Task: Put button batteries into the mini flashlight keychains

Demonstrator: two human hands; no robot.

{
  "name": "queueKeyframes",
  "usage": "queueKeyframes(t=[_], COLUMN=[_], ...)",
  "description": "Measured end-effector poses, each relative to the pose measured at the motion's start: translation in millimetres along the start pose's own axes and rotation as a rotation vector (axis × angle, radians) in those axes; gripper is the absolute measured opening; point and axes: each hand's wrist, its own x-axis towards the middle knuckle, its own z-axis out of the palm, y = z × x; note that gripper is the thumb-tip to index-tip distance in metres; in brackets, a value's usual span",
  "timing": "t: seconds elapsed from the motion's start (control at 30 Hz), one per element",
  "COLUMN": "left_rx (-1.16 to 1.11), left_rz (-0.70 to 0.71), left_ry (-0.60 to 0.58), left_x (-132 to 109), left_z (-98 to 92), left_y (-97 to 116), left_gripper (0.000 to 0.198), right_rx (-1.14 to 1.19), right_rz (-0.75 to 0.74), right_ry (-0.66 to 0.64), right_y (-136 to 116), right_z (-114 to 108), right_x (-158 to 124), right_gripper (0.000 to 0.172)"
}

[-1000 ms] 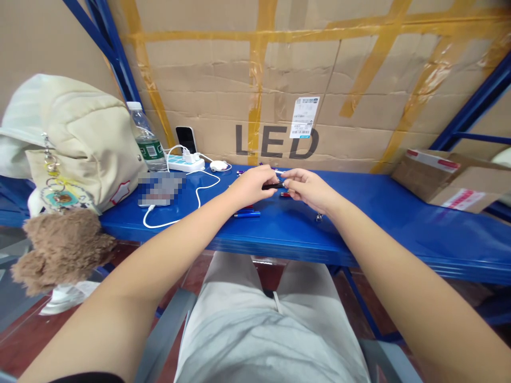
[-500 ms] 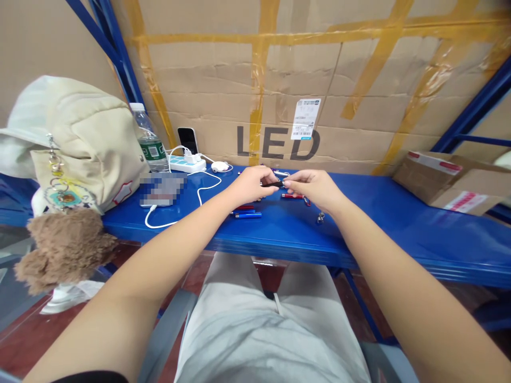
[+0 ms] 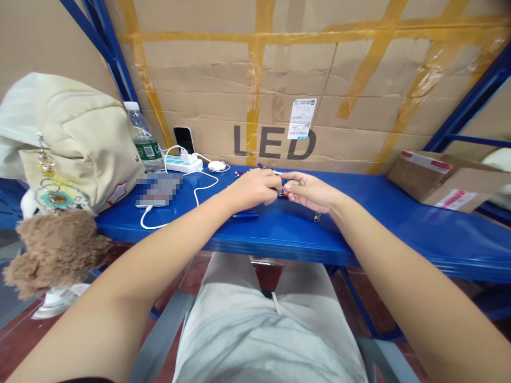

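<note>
My left hand (image 3: 255, 187) and my right hand (image 3: 309, 190) meet fingertip to fingertip just above the blue shelf (image 3: 359, 223). Both are closed in a pinch on a small dark pen-like part (image 3: 281, 190), mostly hidden by the fingers. A blue pen (image 3: 246, 215) lies on the shelf under my left wrist. More pen parts (image 3: 255, 170) lie behind my hands. A small metal piece (image 3: 317, 217) sits by my right wrist.
A cream bag (image 3: 75, 143) with a plush toy (image 3: 56, 250) stands at the left, beside a water bottle (image 3: 141, 139). A power strip (image 3: 183, 162), a white cable (image 3: 195, 194) and a phone (image 3: 184, 139) sit behind. A cardboard box (image 3: 443, 183) lies at the right.
Both hands have dropped closer to the shelf and come tighter together; the dark part is now more covered by the fingers.
</note>
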Motion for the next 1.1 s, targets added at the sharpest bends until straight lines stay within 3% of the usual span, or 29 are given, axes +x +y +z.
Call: queueKeyframes(t=[0.1,0.27,0.33,0.4,0.47,0.6,0.73,0.83,0.97,1.1], left_rx=[-0.173,-0.295,-0.287,-0.259,-0.257,-0.265,-0.335,-0.439,-0.604,-0.742], left_rz=[-0.001,0.001,-0.052,-0.168,-0.313,-0.524,-0.55,-0.629,-0.711,-0.679], left_ry=[0.048,0.29,0.368,0.412,0.383,0.162,0.143,0.14,0.048,-0.016], left_x=[8,14,13,12,12,13,13,13,10,4], left_z=[8.5,21.6,23.0,23.1,23.0,21.5,17.7,14.9,9.5,4.4], left_y=[6,1,-1,-2,-2,-1,2,3,0,-4], left_gripper=[0.027,0.015,0.007,0.015,0.023,0.03,0.036,0.027,0.015,0.027], right_rx=[-0.004,-0.014,-0.01,-0.013,-0.023,-0.084,-0.185,-0.203,-0.211,-0.23], right_rz=[-0.037,-0.039,-0.032,-0.035,-0.042,-0.065,-0.114,-0.127,-0.124,-0.187], right_ry=[0.003,-0.035,-0.053,-0.051,-0.045,-0.003,0.064,0.109,0.15,0.193], right_y=[-1,-1,-1,-2,-3,-3,-1,1,1,0], right_z=[-2,-4,-3,-2,-1,4,6,5,1,-2], right_x=[4,6,6,5,4,4,7,9,10,10], right_gripper=[0.034,0.034,0.036,0.037,0.037,0.039,0.037,0.034,0.034,0.032])
